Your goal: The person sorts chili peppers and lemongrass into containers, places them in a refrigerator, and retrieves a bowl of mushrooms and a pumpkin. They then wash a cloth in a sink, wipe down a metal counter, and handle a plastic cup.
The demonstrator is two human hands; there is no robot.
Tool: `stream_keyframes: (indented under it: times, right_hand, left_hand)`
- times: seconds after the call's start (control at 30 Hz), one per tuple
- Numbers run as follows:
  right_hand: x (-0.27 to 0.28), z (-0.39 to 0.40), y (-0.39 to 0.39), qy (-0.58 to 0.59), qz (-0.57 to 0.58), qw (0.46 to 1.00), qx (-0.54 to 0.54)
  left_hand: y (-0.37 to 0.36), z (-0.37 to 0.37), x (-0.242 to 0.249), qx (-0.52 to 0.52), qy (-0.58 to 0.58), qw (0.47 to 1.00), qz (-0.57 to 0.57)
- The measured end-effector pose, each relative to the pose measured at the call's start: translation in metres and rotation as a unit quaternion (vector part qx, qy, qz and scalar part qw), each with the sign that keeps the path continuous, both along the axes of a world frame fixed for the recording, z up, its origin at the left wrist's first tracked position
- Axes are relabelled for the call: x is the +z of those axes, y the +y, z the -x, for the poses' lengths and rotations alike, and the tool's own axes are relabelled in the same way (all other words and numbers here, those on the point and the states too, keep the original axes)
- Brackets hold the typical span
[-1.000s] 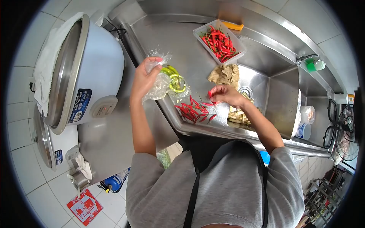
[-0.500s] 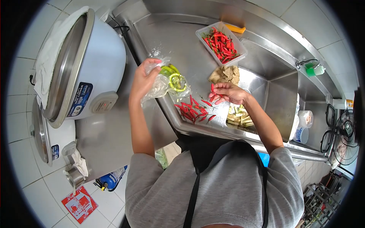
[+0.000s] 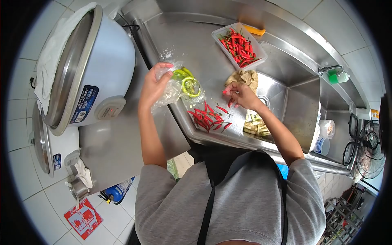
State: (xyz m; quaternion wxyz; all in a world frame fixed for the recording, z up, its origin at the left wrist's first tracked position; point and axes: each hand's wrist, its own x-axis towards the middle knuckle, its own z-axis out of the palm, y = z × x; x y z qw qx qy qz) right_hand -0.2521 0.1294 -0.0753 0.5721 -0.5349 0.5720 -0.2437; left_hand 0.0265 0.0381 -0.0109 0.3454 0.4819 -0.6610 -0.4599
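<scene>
The left hand (image 3: pixel 154 85) is clenched on a clear plastic bag (image 3: pixel 173 87) of green chilies (image 3: pixel 188 85), bunching its top while the rest slumps on the steel counter (image 3: pixel 196 49). The right hand (image 3: pixel 241 94) pinches a single red chili (image 3: pixel 226 92) by its end, fingertips closed on it, just above a small pile of red chilies (image 3: pixel 207 117) lying on the sink's edge. Beyond sits a clear tub of red chilies (image 3: pixel 238 45), a lump of ginger (image 3: pixel 244 77) near the basin, and cut pale pieces (image 3: pixel 256 125) down in the sink (image 3: pixel 298 106). Two big rice cookers (image 3: pixel 87 69) stand well off to the left.

The loose pile lies close to the basin's lip; a careless brush of the wrist could sweep chilies into it. The bag is gripped by thin film only, so it could slip or spill its peppers.
</scene>
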Motion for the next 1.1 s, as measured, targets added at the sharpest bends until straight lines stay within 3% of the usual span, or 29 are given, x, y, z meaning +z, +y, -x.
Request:
stream_keyframes:
  times: [0.17, 0.27, 0.33, 0.4, 0.47, 0.53, 0.6, 0.63, 0.7, 0.73, 0.83, 1.07, 1.1]
  right_hand:
    - [-0.007, 0.004, -0.004, -0.045, 0.005, 0.998, -0.047]
    - [-0.026, 0.014, -0.005, 0.013, 0.029, 0.998, -0.055]
    - [-0.025, 0.010, 0.000, 0.131, 0.196, 0.967, 0.097]
    - [-0.022, 0.002, 0.007, 0.160, 0.144, 0.974, 0.074]
    - [-0.022, -0.005, 0.007, 0.251, 0.329, 0.910, -0.022]
    - [-0.016, -0.009, 0.000, 0.241, 0.274, 0.930, -0.041]
    - [-0.013, -0.011, -0.013, 0.099, 0.073, 0.987, -0.106]
    - [-0.014, -0.013, -0.017, 0.099, 0.072, 0.987, -0.107]
    - [-0.024, -0.017, -0.028, 0.145, 0.313, 0.938, -0.023]
    - [-0.033, -0.015, -0.033, 0.145, 0.313, 0.938, -0.024]
    - [-0.047, -0.014, -0.040, 0.233, 0.464, 0.838, 0.168]
    - [-0.043, -0.005, -0.054, 0.311, 0.491, 0.785, 0.215]
    - [-0.029, -0.002, -0.058, 0.331, 0.515, 0.780, 0.133]
  left_hand:
    - [0.003, 0.000, -0.005, -0.021, -0.015, 0.999, -0.034]
    - [0.003, 0.002, -0.005, -0.036, -0.028, 0.999, -0.030]
    - [0.003, 0.002, -0.005, -0.034, -0.028, 0.999, -0.023]
    - [0.002, 0.002, -0.006, -0.036, -0.038, 0.999, -0.001]
    - [0.002, 0.004, -0.005, -0.034, -0.030, 0.999, -0.015]
    - [0.002, 0.004, -0.005, -0.031, -0.024, 0.999, -0.028]
    - [0.002, 0.005, -0.007, -0.035, -0.017, 0.999, -0.032]
    - [0.003, 0.006, -0.006, -0.037, -0.017, 0.999, -0.033]
    - [0.003, 0.006, -0.004, -0.039, -0.027, 0.998, -0.041]
    - [0.003, 0.006, -0.004, -0.040, -0.028, 0.998, -0.041]
    - [0.004, 0.005, -0.002, -0.035, -0.038, 0.999, -0.002]
    - [0.009, 0.000, 0.002, -0.020, -0.035, 0.999, -0.024]
    - [0.010, 0.000, 0.002, -0.016, -0.057, 0.998, -0.008]
